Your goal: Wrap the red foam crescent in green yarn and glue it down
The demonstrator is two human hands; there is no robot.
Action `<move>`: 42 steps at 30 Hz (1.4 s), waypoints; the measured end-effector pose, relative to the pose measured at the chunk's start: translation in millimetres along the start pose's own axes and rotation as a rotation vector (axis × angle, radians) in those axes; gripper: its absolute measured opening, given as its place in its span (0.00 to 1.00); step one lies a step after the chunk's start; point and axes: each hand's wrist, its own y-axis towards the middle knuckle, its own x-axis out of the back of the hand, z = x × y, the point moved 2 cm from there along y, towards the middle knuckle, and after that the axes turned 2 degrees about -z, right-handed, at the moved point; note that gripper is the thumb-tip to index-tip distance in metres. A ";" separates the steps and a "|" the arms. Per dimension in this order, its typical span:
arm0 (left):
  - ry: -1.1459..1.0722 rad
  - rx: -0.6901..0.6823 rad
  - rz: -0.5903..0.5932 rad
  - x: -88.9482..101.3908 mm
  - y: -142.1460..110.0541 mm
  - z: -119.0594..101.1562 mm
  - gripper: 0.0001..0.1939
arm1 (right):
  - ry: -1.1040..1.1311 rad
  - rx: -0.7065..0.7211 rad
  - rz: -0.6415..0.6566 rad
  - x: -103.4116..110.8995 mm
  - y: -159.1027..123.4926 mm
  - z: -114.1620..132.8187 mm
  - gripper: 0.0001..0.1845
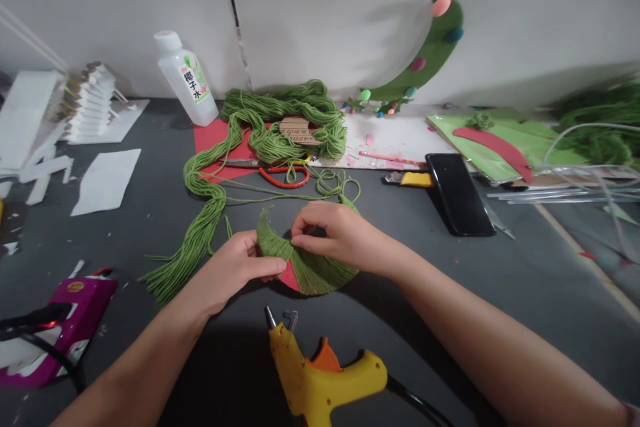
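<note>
My left hand [243,265] grips a crescent-shaped piece [323,275] near its left end, thumb on top and fingers underneath. Green yarn wraps most of this crescent, while a patch of red surface [289,278] shows bare beside my left thumb. Above the wrapped part, my right hand [340,230] is closed in a pinch on green yarn at the inner curve. The strand between those fingertips is mostly hidden. Just beyond my hands lies a big hank of green yarn [300,97], with loose strands trailing left. Nearer to me rests a yellow hot glue gun [327,380].
Scissors with red handles [285,177] lie by the yarn. A yellow utility knife [415,179] and a black phone [460,193] are to the right. A white bottle [187,80] stands at the back left. A purple box with cables [85,307] sits at the left. A decorated green crescent [425,73] hangs behind.
</note>
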 end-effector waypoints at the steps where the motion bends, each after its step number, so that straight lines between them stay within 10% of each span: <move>1: -0.013 -0.005 0.004 0.3 0.9 1.0 0.04 | 0.004 -0.012 -0.005 0.0 0.0 -0.3 0.04; 14: -0.208 -0.002 0.091 -2.4 2.7 7.7 0.04 | -0.010 0.060 -0.045 -5.7 -0.6 -0.2 0.04; 31: -0.004 -0.027 -0.125 0.5 4.7 -0.5 0.05 | -0.093 -0.041 -0.164 11.5 -4.7 5.6 0.06; 36: 0.062 -0.058 -0.182 6.5 7.0 -2.5 0.07 | -0.157 -0.012 0.370 9.6 -47.1 51.0 0.07; 42: 0.104 -0.083 -0.211 6.6 4.9 -2.3 0.08 | -0.383 0.000 0.402 -45.9 -81.4 62.4 0.11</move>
